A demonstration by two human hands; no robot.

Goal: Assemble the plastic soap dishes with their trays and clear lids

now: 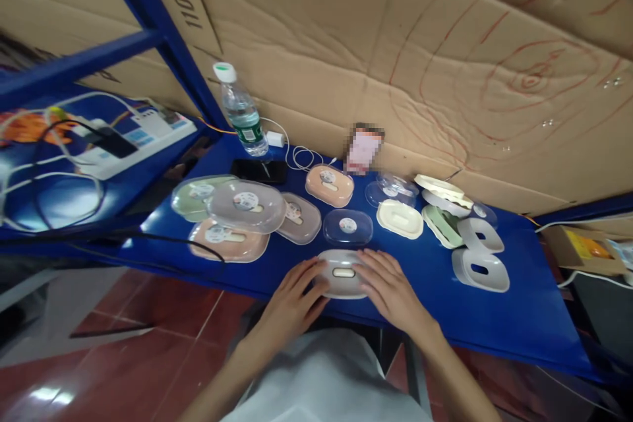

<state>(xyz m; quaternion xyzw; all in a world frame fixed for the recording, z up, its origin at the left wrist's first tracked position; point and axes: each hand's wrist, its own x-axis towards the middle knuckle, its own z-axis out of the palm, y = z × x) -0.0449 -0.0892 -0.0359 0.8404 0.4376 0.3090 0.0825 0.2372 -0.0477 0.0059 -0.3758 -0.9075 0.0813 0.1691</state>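
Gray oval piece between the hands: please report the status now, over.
Left hand and right hand touching gray oval piece, one at each side. Pale insert in its middle. Clear labeled lid just beyond.

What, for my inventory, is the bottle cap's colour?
The cap is white, green-marked on top; head view shows it best.

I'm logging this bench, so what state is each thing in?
Bottle: upright, capped
Black phone: flat, screen dark
Blurred phone: screen lit
White cable: loosely looped
Front grey piece: slot filled
Rightmost grey pieces: slots open
Rear peach piece: clear-lidded
Front clear lid: flat
Flat cream piece: uncovered
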